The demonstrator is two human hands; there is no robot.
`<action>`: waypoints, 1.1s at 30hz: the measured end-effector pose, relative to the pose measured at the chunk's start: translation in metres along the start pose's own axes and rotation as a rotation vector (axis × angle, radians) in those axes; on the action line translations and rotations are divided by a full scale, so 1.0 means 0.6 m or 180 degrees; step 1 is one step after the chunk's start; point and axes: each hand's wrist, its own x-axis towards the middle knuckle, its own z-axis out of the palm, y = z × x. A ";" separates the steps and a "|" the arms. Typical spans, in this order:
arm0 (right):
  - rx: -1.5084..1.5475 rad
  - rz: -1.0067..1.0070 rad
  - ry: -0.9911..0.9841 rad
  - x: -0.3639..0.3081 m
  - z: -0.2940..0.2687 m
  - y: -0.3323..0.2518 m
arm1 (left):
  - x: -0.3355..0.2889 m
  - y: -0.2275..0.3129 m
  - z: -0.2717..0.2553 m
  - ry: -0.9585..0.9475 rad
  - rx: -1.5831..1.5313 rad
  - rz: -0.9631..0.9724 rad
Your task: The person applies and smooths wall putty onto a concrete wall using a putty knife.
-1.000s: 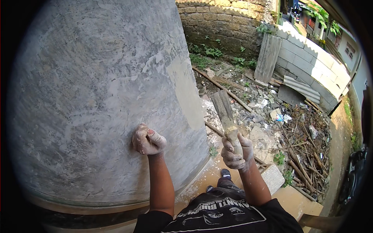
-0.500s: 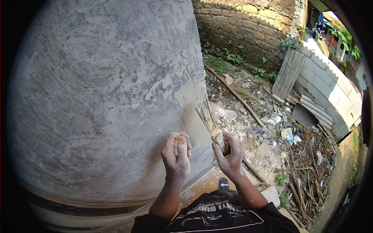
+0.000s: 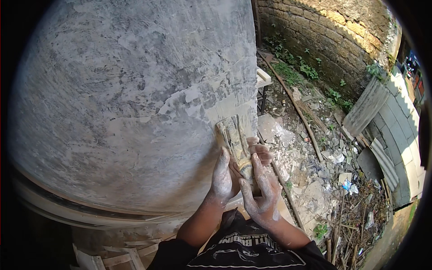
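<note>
Both hands come together in front of the plastered wall (image 3: 148,90). Between them is a putty knife (image 3: 235,139) caked with pale, dried filler, its wide blade tilted up toward the wall. My right hand (image 3: 264,195) closes around the handle from the right, thumb toward me. From the left, my left hand (image 3: 222,177) presses against the handle, its thumb raised beside the blade; its other fingers go behind the tool and are partly hidden. White dust coats both hands. A smooth, paler patch of filler (image 3: 229,108) lies on the wall near its right edge, just beyond the blade.
Right of the wall's edge lies rubble (image 3: 310,193) with a long pole (image 3: 292,105) across it. A white-topped stand (image 3: 263,78) shows behind that edge. Farther off are a mossy brick wall (image 3: 310,49) and a block wall (image 3: 396,144). Wooden pieces (image 3: 117,260) lie at lower left.
The hands were apart, with the putty knife only in the right hand. Now the left hand has moved right onto its handle. The view has shifted left, showing more wood below the wall.
</note>
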 end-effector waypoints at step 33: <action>-0.0168 -0.0014 0.0200 -0.007 0.001 -0.004 | 0.007 -0.026 0.018 -0.0059 -0.0988 0.0250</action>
